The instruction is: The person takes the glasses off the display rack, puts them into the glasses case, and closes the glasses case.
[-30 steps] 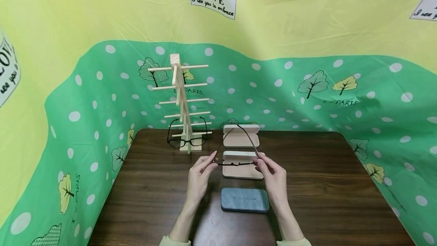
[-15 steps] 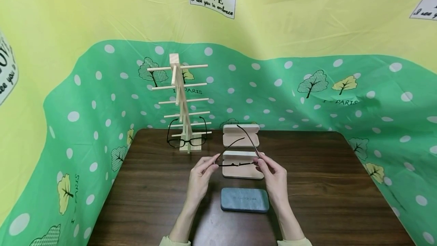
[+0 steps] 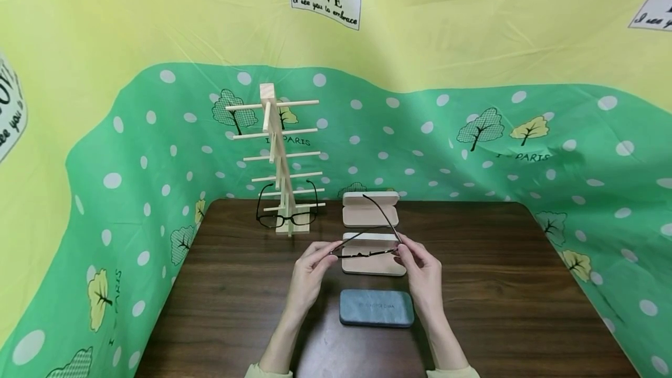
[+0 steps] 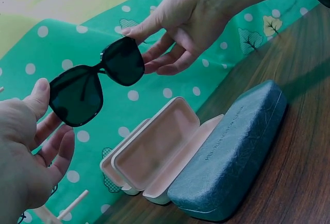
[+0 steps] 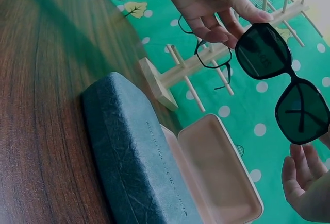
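A pair of dark sunglasses (image 4: pixel 77 95) is held in the air between both hands, lenses facing the person. My left hand (image 3: pixel 307 276) pinches the frame's left end; the left temple arm slants inward to the right. My right hand (image 3: pixel 424 276) pinches the right end, and the right temple arm points away, up and slightly leftward. In the right wrist view both black-rimmed lenses (image 5: pixel 263 51) show between the two hands. Beneath the sunglasses lies an open glasses case (image 3: pixel 374 264) with a pale pink lining. Nearer the person sits a closed blue-grey glasses case (image 3: pixel 376 308).
Another open glasses case (image 3: pixel 370 216) lies farther back. At the back left stands a wooden glasses rack (image 3: pixel 282 159) with several horizontal pegs; black-rimmed eyeglasses (image 3: pixel 287 220) hang low on it. A dark wood table (image 3: pixel 504 284) meets a green and yellow patterned cloth (image 3: pixel 409 133) behind.
The left temple arm has swung inward to the right, folding toward the lenses. My left hand has shifted slightly rightward; the right hand stays nearly in place.
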The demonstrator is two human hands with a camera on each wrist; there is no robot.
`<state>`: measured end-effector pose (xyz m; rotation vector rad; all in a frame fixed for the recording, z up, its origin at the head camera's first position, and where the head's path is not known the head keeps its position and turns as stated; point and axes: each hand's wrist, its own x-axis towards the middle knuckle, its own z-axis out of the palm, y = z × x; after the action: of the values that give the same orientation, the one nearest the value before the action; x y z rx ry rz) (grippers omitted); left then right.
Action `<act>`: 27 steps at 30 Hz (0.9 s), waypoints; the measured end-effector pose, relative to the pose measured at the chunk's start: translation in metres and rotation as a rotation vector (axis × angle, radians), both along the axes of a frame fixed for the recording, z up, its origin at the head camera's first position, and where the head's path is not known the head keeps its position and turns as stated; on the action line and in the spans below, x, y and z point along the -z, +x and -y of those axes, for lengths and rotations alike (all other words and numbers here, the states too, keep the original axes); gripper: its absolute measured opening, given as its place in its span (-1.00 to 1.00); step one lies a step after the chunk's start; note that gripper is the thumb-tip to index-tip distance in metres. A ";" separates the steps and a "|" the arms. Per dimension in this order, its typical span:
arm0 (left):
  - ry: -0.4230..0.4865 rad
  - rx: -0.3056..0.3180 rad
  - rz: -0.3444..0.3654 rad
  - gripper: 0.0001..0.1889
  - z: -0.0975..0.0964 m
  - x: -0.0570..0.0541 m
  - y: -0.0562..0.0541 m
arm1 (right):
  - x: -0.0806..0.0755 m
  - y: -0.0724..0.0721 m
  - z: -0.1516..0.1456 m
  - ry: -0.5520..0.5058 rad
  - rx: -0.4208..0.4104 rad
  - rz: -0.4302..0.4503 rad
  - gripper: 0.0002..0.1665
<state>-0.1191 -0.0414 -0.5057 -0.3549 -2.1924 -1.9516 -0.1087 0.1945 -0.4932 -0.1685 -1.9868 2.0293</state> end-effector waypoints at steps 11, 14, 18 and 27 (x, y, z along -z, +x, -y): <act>0.021 0.033 0.009 -0.72 0.002 0.001 -0.001 | 0.002 0.000 0.000 0.017 -0.013 0.003 -0.63; 0.013 0.042 -0.004 -0.72 0.002 0.001 -0.002 | 0.002 -0.001 0.000 0.018 -0.017 0.004 -0.62; -0.004 0.046 -0.021 -0.72 0.004 0.003 -0.002 | 0.002 -0.001 -0.001 0.023 -0.024 0.005 -0.62; -0.026 0.058 -0.028 -0.73 0.006 0.003 -0.003 | 0.003 -0.001 -0.005 0.055 -0.060 -0.014 -0.60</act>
<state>-0.1219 -0.0471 -0.5090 -0.4519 -2.2157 -1.9363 -0.1093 0.1995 -0.4961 -0.0845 -2.0600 2.0036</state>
